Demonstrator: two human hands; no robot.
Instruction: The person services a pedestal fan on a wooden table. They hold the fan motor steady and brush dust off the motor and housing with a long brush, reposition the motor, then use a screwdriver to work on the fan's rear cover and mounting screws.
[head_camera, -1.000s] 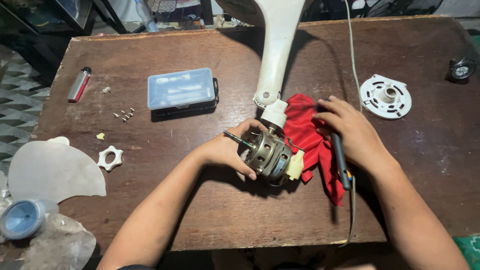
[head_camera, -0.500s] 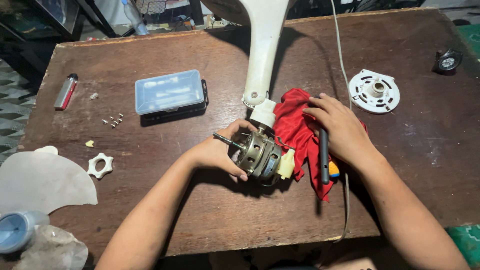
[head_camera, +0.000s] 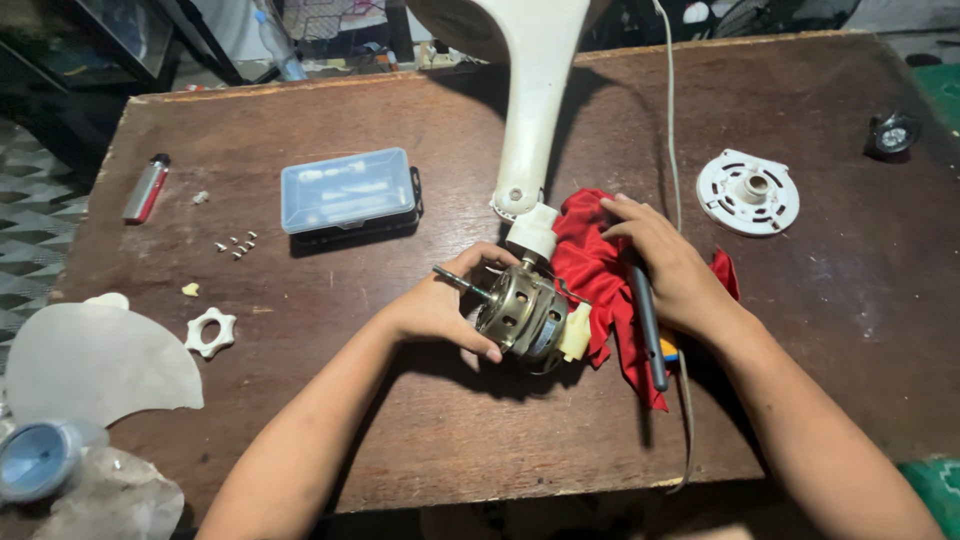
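Both hands are working mid-desk: left hand (head_camera: 440, 312) is gripping the perforated brass-coloured metal fan motor (head_camera: 522, 312), fingers clenched round its shaft end, while right hand (head_camera: 668, 268) is pressing the red cloth (head_camera: 590, 270), fingers curled over a dark-handled screwdriver (head_camera: 648, 325). Compared with a second ago, both grips are staying the same, motor barely shifting. White plastic fan neck (head_camera: 530, 110) is crowding behind; brown wooden desk (head_camera: 450, 440) is offering room toward the near edge.
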